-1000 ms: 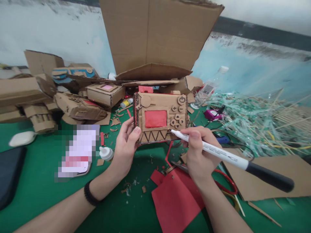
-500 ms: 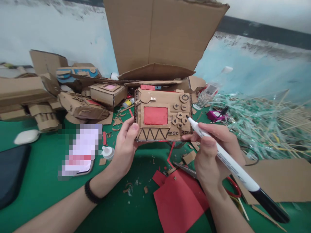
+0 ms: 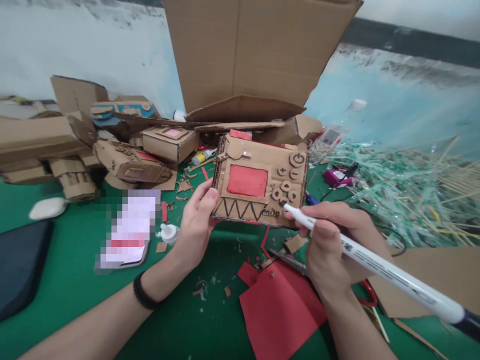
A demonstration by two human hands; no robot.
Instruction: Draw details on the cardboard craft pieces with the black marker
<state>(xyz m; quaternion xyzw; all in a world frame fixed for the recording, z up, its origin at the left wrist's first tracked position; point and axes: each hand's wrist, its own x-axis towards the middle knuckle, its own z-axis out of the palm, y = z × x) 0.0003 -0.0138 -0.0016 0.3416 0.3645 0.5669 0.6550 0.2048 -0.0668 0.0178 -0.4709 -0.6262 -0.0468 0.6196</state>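
Note:
A flat cardboard box (image 3: 243,150) with a red rectangle, round raised buttons and a black zigzag line is held up, tilted slightly down to the right. My left hand (image 3: 197,220) grips its lower left corner, thumb on the front. In my right hand (image 3: 330,240) is a white marker (image 3: 390,270), its tip near the lowest of the round buttons. The fingers of my right hand partly hide the box's lower right corner and some lettering there.
Scissors (image 3: 288,261) lie on red paper (image 3: 277,305) below the box. A phone (image 3: 131,225) and a small white bottle (image 3: 168,233) are at left. Cardboard models (image 3: 131,162) stand behind. Green and white strands (image 3: 412,185) are heaped right.
The box has shifted slightly right and now tilts clockwise. The marker tip has moved down and a little left, from the right-hand round button to the lowest one.

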